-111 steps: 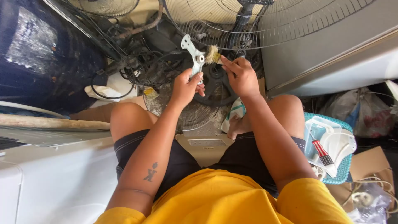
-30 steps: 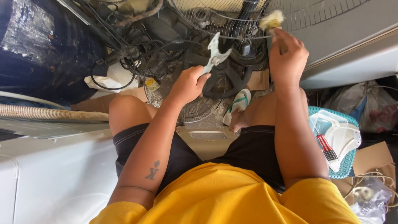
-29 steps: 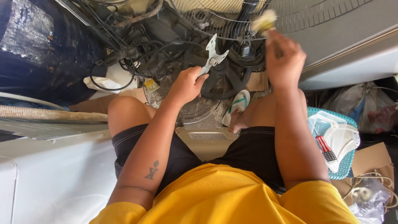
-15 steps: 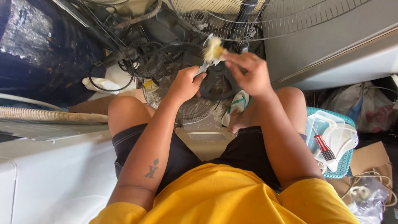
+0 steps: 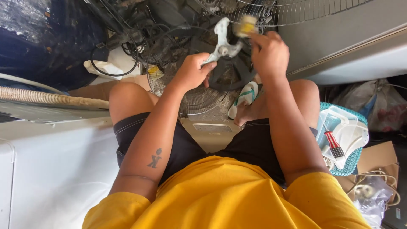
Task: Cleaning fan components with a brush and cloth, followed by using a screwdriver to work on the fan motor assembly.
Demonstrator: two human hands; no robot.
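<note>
The person sits low, knees apart, in a yellow shirt (image 5: 220,195) and dark shorts (image 5: 186,144), both arms stretched out in front over a heap of fan parts. The left hand (image 5: 191,73) is closed around the lower end of a pale metal bracket (image 5: 221,40), holding it up so the forked top stands just above the fingers. The right hand (image 5: 269,53) is closed too, pinching a small yellowish brush (image 5: 246,25) whose head sits right beside the top of the bracket, touching it or nearly so; the blur there keeps me from telling which. Under both hands lies a dark fan blade (image 5: 231,74) and, lower down, a round wire grille (image 5: 195,95) flat on the floor. Another wire guard (image 5: 292,10) leans across the top, against a grey panel (image 5: 339,38). Black cables (image 5: 127,46) tangle at the upper left, near a white rag (image 5: 101,68). A foot in a white and green sandal (image 5: 243,97) rests between the knees. To the right of the person's right thigh sits a teal basket (image 5: 352,163) holding white plastic pieces and a red-handled tool (image 5: 335,146). Beyond it lie a cardboard scrap (image 5: 377,157) and a plastic bag (image 5: 381,106).
</note>
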